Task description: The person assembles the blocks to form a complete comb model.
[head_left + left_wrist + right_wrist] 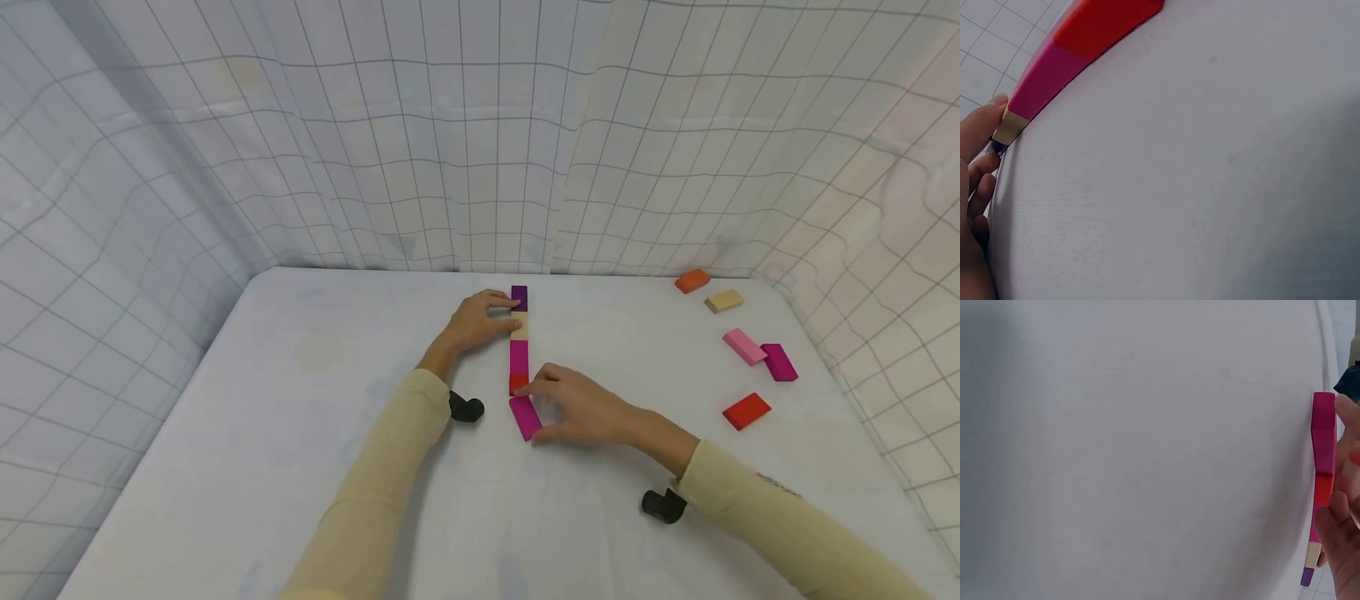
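Note:
A row of flat blocks runs away from me on the white table: a red block (519, 383) nearest, then a magenta block (519, 358), a beige block (519, 332) and a purple block (520, 293) farthest. My left hand (476, 323) reaches in from the left, its fingertips touching the purple and beige blocks. At the near end a second magenta block (526, 418) lies tilted against the row's line. My right hand (588, 408) pinches it between thumb and fingertips at its two ends; in the right wrist view its fingers (1330, 531) reach beside the row.
Loose blocks lie on the right: orange (692, 281), beige (724, 302), pink (745, 347), magenta (779, 362) and red (747, 411). Black wrist-worn devices (467, 407) show under both sleeves. Gridded white curtains (480, 167) hang around the table.

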